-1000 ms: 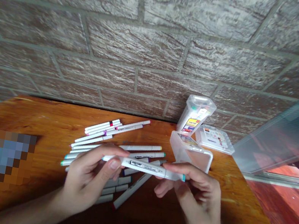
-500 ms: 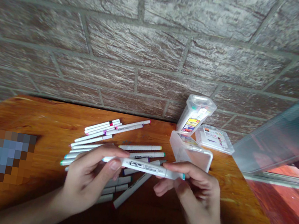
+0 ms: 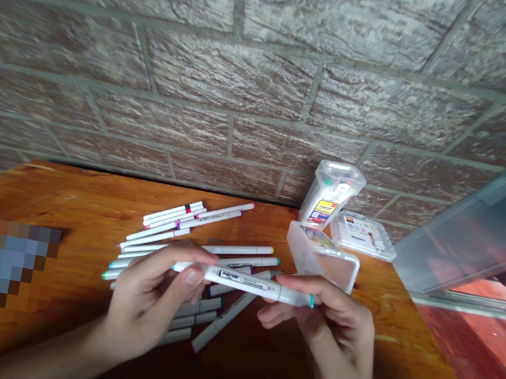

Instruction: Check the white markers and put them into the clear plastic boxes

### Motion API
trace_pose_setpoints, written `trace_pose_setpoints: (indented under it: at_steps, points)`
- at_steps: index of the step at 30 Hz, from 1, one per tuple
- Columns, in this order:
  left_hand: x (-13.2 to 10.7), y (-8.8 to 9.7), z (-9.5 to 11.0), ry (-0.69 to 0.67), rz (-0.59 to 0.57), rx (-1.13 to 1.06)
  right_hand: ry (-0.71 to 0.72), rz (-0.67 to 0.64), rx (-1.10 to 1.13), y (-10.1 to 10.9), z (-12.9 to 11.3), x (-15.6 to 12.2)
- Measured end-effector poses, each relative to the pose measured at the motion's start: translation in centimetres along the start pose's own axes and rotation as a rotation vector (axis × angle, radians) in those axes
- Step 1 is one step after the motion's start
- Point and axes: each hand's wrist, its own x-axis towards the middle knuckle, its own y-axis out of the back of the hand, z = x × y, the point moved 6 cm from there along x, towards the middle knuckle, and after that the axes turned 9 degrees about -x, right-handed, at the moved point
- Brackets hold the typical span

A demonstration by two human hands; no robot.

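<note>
Both hands hold one white marker with teal ends (image 3: 244, 282) level above the wooden table (image 3: 83, 205). My left hand (image 3: 149, 302) pinches its left end between thumb and fingers. My right hand (image 3: 330, 334) grips its right end, fingers curled. Under and behind the hands lie several loose white markers (image 3: 189, 221) with coloured caps. A clear plastic marker case (image 3: 323, 261) lies on its side just beyond my right hand.
An upright clear marker box (image 3: 330, 193) and a flat clear lid (image 3: 365, 234) stand by the brick wall. A large translucent plastic bin (image 3: 484, 237) leans at the right. A blurred patch covers the table's near left.
The marker has barely shifted, a little to the left and down. Both hands keep their grip.
</note>
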Motion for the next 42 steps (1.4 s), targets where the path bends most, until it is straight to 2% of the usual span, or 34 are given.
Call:
trace_pose_setpoints:
  at_steps: [8, 13, 42]
  points:
    - [-0.27, 0.18, 0.18, -0.047, -0.043, 0.078, -0.053, 0.023, 0.01, -0.15, 0.06, 0.54]
    - [-0.14, 0.16, 0.04, -0.058, -0.047, 0.04, -0.095, 0.021, 0.03, 0.01, 0.35, 0.5]
    - [-0.1, 0.06, -0.05, -0.017, -0.033, -0.005, -0.05, 0.015, 0.006, -0.26, 0.17, 0.47]
